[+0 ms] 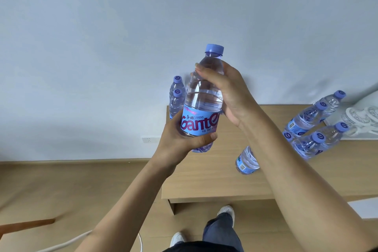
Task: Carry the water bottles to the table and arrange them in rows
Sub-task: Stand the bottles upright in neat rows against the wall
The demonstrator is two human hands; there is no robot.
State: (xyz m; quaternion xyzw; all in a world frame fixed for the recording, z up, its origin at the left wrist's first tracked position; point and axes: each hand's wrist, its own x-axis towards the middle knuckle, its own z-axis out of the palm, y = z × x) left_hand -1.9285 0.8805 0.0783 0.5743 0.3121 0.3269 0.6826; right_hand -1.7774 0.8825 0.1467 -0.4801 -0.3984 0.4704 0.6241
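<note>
We've got the bottle [201,100] up over the table [214,182], left hand [180,141] wrapped round its base and right hand [227,92] curled on its shoulder, probably steadying it upright before lowering it beside the standing bottles [176,98] just behind our left-hand grip.

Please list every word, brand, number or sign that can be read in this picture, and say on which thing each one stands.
"Gante", last letters cut off by the curve: big red letters on the blue label of the held bottle.
Small print above and below it: too small to read.
"G" sign: on the caps of the bottles on the table, e.g. this cap.
Barcode labels, e.g. this bottle: unreadable.
</note>
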